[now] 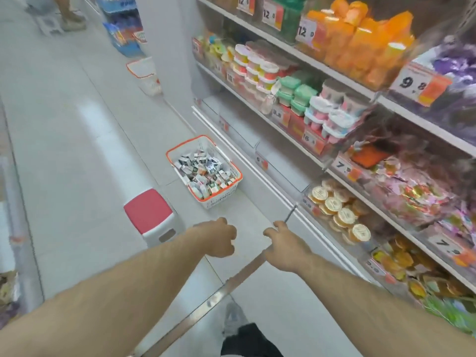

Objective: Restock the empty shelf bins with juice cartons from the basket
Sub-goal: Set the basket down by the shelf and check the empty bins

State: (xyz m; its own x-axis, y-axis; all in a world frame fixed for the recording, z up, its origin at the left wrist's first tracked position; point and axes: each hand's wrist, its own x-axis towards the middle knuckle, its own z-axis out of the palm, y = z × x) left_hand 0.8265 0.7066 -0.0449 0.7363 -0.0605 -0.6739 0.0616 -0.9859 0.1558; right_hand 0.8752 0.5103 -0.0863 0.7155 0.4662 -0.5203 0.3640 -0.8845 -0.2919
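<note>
White basket (223,195) with orange rim on the floor (77,150), full of juice cartons (203,172), just beside the shelf (260,161) base, red-topped stool (152,217) near the basket, left hand (219,238) curled, empty, right hand (284,247) gripping a metal rail (206,302).

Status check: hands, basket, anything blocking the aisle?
Right hand grips a metal bar; left hand curled, empty. Basket of cartons on floor ahead, untouched. Red-topped stool stands left of basket.

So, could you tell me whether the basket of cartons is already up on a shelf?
No, the basket stands on the floor beside the red-topped stool, below the shelf edge.
</note>
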